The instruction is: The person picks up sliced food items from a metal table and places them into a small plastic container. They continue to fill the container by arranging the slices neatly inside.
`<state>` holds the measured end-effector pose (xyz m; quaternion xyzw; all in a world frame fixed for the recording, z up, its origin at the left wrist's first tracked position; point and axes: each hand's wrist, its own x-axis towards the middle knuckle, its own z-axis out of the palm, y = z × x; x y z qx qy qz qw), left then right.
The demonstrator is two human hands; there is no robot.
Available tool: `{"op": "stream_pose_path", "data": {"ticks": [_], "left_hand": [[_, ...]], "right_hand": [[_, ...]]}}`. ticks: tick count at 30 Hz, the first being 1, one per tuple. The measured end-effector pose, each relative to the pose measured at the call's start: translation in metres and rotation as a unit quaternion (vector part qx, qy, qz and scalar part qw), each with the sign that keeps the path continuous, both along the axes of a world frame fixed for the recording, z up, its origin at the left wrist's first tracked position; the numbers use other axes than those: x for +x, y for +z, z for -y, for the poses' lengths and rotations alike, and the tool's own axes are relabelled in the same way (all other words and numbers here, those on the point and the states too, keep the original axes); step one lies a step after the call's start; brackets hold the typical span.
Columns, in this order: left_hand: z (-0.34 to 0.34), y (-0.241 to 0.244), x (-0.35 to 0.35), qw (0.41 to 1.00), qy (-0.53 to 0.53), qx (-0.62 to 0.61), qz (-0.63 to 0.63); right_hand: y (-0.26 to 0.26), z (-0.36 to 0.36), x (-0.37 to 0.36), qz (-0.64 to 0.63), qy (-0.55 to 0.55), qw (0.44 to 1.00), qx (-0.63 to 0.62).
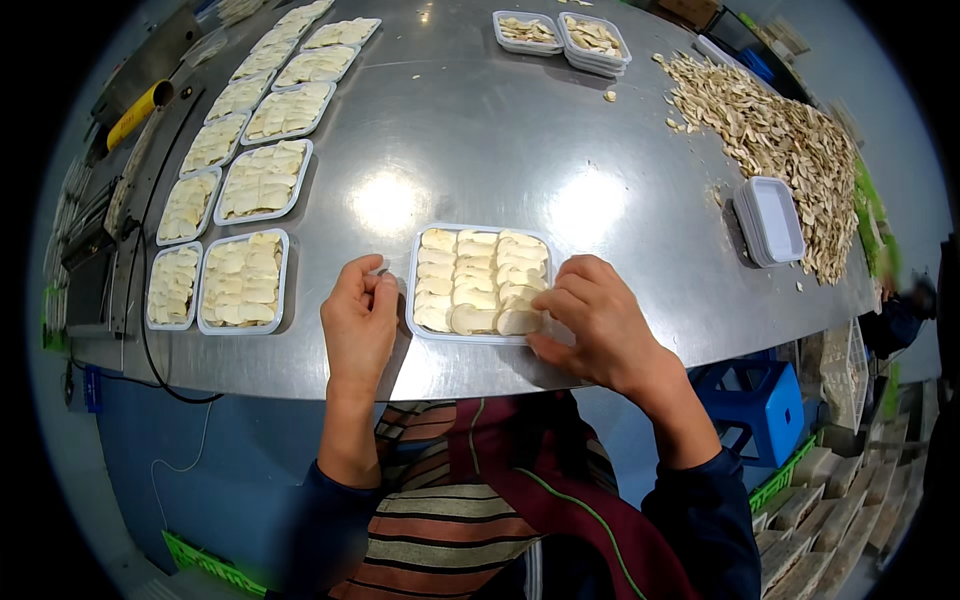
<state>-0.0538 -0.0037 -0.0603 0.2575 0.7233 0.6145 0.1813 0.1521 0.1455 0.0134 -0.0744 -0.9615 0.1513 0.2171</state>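
In front of me a white plastic tray [409,279] holds overlapping rows of pale dried slices [474,281], which look like mushroom or root slices. My right hand [600,319] is at the tray's right side, its thumb and fingers apart. Its fingertips are beside the lower right slice [519,322]; whether they touch it is unclear. Left of the tray, my left hand [361,319] hovers with curled fingers and the thumb against the index finger. A tiny dark bit shows near its thumb tip, too small to identify.
Filled trays [264,182] line the left in two columns. Two stacks of trays with slices [592,37] stand at the back. At right, empty stacked trays [772,225] adjoin a heap of loose slices [780,127]. A black cable [144,300] hangs left; a blue stool [772,412] stands right.
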Motion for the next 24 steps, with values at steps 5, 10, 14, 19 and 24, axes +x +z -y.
{"op": "stream_pose_path", "data": {"ticks": [5,10,14,19,24], "left_hand": [[0.007,0.005,0.0,1.0,-0.012,-0.008,0.025],[0.026,0.014,0.016,0.996,-0.041,0.034,0.071],[0.041,0.024,0.035,0.991,-0.07,0.049,0.107],[0.048,0.02,0.043,0.979,-0.12,0.075,0.147],[0.038,0.024,0.037,0.978,-0.113,0.094,0.147]], "right_hand": [[-0.009,0.01,0.026,0.019,-0.202,0.952,-0.229],[-0.029,0.014,0.031,0.029,-0.246,0.835,-0.491],[-0.027,0.023,0.021,0.032,-0.265,0.786,-0.557],[-0.038,0.024,0.014,0.002,-0.266,0.777,-0.571],[-0.027,0.019,-0.001,0.026,-0.306,0.767,-0.563]]}}
